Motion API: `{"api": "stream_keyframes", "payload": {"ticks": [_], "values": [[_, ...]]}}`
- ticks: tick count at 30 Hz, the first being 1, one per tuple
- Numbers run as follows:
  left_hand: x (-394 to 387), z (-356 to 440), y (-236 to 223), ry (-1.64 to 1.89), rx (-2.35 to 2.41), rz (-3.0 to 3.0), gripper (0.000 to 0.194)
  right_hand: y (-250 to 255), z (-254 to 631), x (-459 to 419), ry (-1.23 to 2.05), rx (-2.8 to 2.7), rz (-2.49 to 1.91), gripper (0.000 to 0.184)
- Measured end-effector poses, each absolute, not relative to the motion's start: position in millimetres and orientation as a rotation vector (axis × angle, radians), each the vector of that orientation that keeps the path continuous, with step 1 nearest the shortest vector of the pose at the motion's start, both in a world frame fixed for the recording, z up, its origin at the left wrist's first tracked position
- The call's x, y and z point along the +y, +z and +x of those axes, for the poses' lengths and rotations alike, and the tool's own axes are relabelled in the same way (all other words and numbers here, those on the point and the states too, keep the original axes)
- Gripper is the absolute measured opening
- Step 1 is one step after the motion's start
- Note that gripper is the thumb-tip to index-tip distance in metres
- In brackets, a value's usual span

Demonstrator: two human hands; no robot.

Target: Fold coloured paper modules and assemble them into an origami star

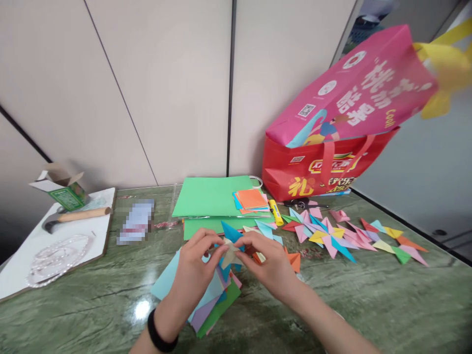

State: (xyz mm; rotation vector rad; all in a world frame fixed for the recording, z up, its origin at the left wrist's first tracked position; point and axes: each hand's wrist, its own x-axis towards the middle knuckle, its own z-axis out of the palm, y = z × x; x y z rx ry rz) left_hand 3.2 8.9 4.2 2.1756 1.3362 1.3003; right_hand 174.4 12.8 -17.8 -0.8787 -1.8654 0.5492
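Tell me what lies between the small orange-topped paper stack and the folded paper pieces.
In the head view, a yellow tube lies between the stack and the folded pieces.

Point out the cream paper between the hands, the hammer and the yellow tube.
Cream paper (230,256), head view: its visible middle.
Hammer (79,215), head view: its wooden handle.
Yellow tube (275,212), head view: its side.
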Motion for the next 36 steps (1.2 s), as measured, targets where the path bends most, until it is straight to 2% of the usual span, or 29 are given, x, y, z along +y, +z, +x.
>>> {"api": "stream_keyframes", "payload": {"ticks": [8, 12, 18, 25, 32, 36], "values": [[6.2, 6.3, 9.8, 1.190, 1.274, 2.145, 0.012, -18.8, 175.1, 14.8, 0.490, -1.879, -0.853, 0.013], [6.4, 7.6, 11.9, 1.159, 1.330, 1.997, 0.015, -18.0, 174.5, 13.8, 0.609, -1.792, -0.875, 0.006], [6.4, 12.4, 13.1, 1.074, 1.385, 1.318, 0.010, -18.5, 174.1, 13.8, 0.850, -1.666, -0.983, 0.033], [6.7, 10.9, 11.0, 1.110, 1.284, 1.129, 0.016, -22.3, 169.9, 14.4, 1.142, -1.462, -0.896, 0.038], [7.6, 6.6, 10.6, 1.097, 1.220, 1.068, 0.015, -18.9, 172.0, 13.9, 1.119, -1.435, -0.894, 0.044], [8.2, 6.0, 10.2, 1.091, 1.207, 1.068, 0.015, -12.8, 176.8, 14.8, 0.990, -1.534, -0.981, 0.034]]}}
